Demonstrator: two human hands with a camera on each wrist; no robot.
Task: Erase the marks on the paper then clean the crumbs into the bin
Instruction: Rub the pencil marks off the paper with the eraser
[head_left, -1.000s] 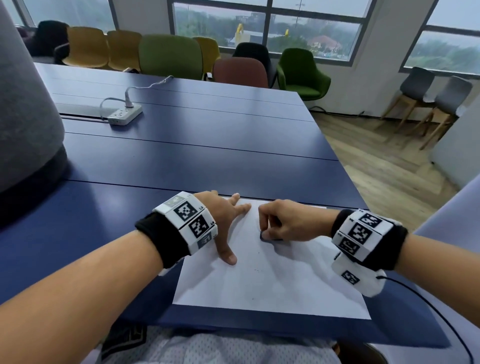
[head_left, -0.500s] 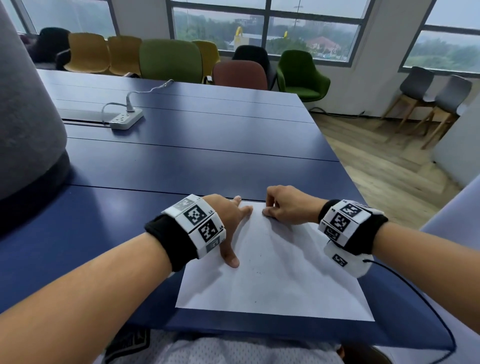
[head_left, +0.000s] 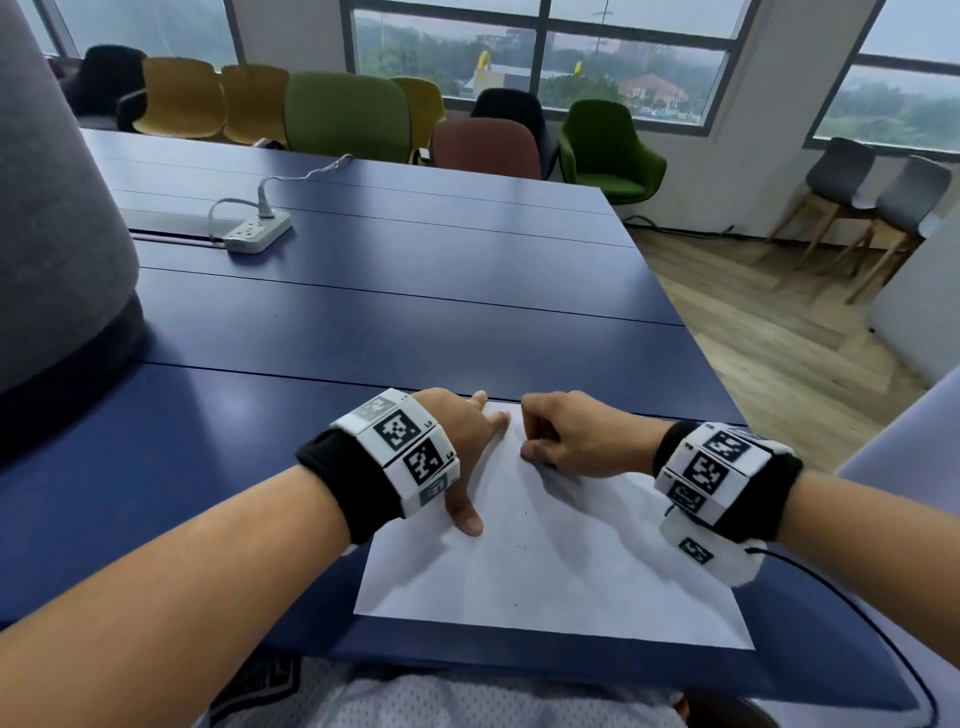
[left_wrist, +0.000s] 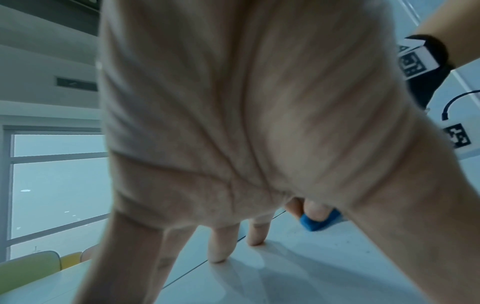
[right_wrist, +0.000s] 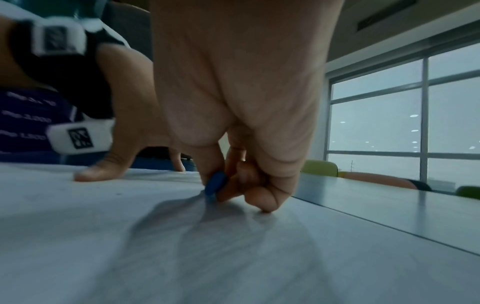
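Observation:
A white sheet of paper (head_left: 550, 571) lies on the blue table (head_left: 363, 322) near its front edge. My left hand (head_left: 467, 447) presses the sheet's left side with spread straight fingers (left_wrist: 221, 244). My right hand (head_left: 566, 441) is curled near the far edge of the paper, pinching a small blue eraser (right_wrist: 215, 185) whose tip touches the sheet; the eraser (left_wrist: 319, 221) also shows in the left wrist view. A few small dark crumbs (head_left: 525, 513) lie scattered on the paper. No bin is in view.
A white power strip (head_left: 257, 231) with its cable lies at the far left of the table. A large grey rounded object (head_left: 52, 234) stands at the left. Coloured chairs (head_left: 348, 117) line the far side. The table's right edge (head_left: 691, 338) drops to wooden floor.
My right hand with the eraser slid from mid-paper to the far edge, then came slightly back toward me. The left hand has stayed pressing on the sheet.

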